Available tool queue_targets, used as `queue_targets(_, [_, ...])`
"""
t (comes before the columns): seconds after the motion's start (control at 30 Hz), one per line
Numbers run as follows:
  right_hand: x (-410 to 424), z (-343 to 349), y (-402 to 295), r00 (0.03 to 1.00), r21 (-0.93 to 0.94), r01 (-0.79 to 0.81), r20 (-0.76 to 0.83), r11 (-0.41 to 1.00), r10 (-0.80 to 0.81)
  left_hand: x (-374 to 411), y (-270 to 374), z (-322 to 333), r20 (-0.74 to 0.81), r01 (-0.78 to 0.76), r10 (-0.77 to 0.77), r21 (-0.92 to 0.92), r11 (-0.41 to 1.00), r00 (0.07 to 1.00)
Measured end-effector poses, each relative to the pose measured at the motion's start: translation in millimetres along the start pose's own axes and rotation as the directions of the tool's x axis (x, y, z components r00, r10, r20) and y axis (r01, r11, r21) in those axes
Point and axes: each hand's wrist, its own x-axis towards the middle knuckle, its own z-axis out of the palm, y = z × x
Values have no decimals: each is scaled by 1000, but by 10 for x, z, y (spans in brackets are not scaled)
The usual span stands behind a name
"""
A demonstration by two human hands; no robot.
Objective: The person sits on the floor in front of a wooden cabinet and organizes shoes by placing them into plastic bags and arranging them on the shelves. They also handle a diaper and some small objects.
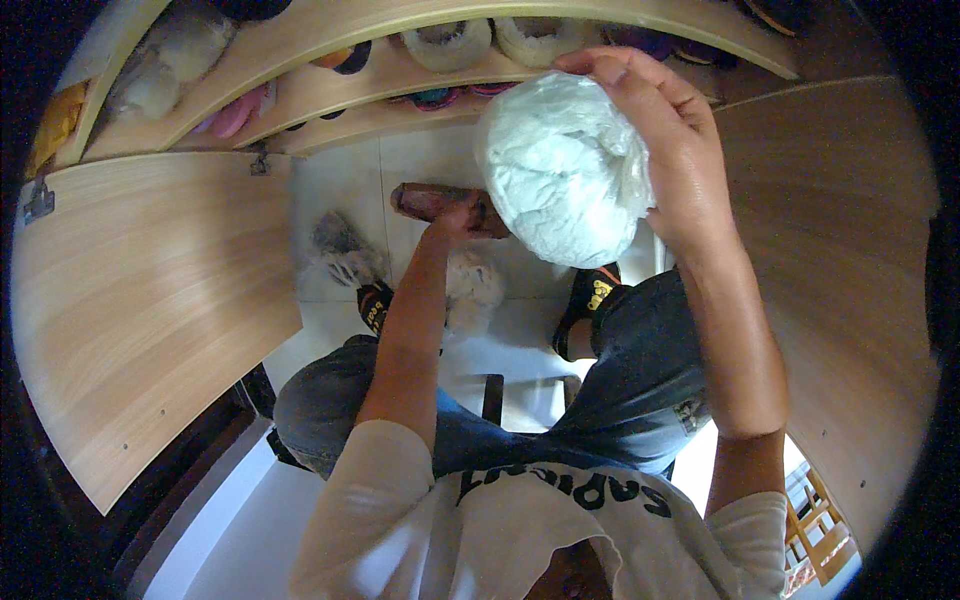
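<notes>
My right hand [679, 142] is raised at the upper right, with its fingers closed on a crumpled, pale, translucent plastic bag [562, 169] bundled into a rounded shape. What the bag contains cannot be made out. Lower down and to the left, my left hand [461, 217] holds a brown shoe [427, 201] above the floor tiles; the bag hides part of that shoe's right end. Between my feet, a beige bundle in clear plastic [474, 289] lies on the floor. Beside my left foot is a dark item with clear plastic [341, 244].
In front of me stands an open wooden cabinet with curved-looking shelves [337, 90] holding shoes, among them white fleecy ones [448, 45] and pink ones [238, 112]. Its doors stand open at the left [157, 300] and right [832, 247]. A wooden chair [821, 525] is at the lower right.
</notes>
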Motion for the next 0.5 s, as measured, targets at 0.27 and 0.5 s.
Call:
queue_targets(0.27, [6,-74,-28,998,-22,44,-38,999,-45,-551,783,20,-17,-209,889,970,126,458])
queue_targets(0.5, [-11,31,-46,998,52,52,42,997,-54,-553,619,-1183,-63,57,671,998,31,739])
